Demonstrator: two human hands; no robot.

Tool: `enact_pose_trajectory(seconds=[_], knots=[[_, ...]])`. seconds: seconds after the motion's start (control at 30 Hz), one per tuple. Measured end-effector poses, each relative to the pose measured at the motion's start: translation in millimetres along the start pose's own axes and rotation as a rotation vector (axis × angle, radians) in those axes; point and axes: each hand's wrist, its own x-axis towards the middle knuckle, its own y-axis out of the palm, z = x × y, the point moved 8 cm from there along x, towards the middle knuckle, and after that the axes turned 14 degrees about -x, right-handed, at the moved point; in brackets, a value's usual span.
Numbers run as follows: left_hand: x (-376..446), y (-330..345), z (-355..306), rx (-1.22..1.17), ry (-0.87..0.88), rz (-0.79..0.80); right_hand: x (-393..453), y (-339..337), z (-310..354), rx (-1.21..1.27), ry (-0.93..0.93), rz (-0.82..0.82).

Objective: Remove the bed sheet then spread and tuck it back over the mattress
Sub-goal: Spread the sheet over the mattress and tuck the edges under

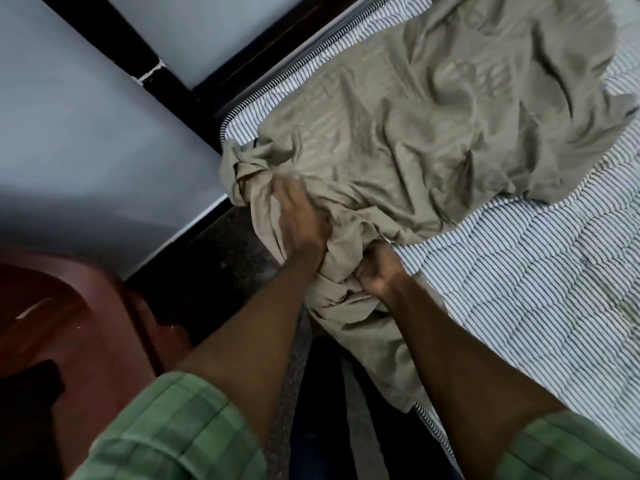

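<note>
Hands [301, 220] gripping bunched bed sheet [433, 109], striped mattress [536, 271]

Both arms reach forward and down, bare from the elbows, green checked sleeves [180, 431] pushed up. The left hand [301, 220] is blurred — its back faces up, fingers dug into cloth. The right hand [375, 271] sits just beside it, lower and nearer the body — curled into a tight fist, knuckles up, clenching a bunched fold.
</note>
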Motion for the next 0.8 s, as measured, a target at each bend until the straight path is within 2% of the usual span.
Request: enact_pose_trajectory(seconds=[0.1, 0.2, 0.23, 0.3, 0.43, 0.5, 0.57, 0.63, 0.67, 0.73, 0.8], knots=[[-3, 50, 24, -0.022, 0.018, 0.362, -7, 17, 22, 0.034, -0.067, 0.066], [6, 68, 39, 0.11, 0.069, 0.517, 0, 14, 35, 0.039, -0.074, 0.114], [7, 69, 37, 0.107, 0.075, 0.536, 7, 6, 38, -0.006, -0.105, 0.055], [12, 61, 35, 0.094, 0.029, 0.466, 17, -5, 43, -0.05, -0.168, -0.032], [39, 31, 31, 0.161, -0.068, 0.188, 18, -50, 51, -0.095, -0.241, -0.212], [61, 13, 34, 0.218, -0.169, 0.057, 5, -80, 54, -0.366, -0.218, -0.367], [79, 3, 39, 0.242, -0.264, 0.042, -10, -114, 55, -0.612, -0.192, -0.537], [80, -1, 38, 0.207, -0.321, -0.013, -30, -140, 51, -0.506, -0.205, -0.666], [70, -2, 33, 0.17, -0.32, -0.086, -31, -144, 46, -0.374, -0.231, -0.608], [32, -1, 2, 0.205, -0.159, -0.261, -30, -126, 29, -0.035, -0.248, -0.272], [-20, 14, -27, 0.223, -0.039, -0.277, -34, -104, 7, 0.13, -0.136, -0.024]])
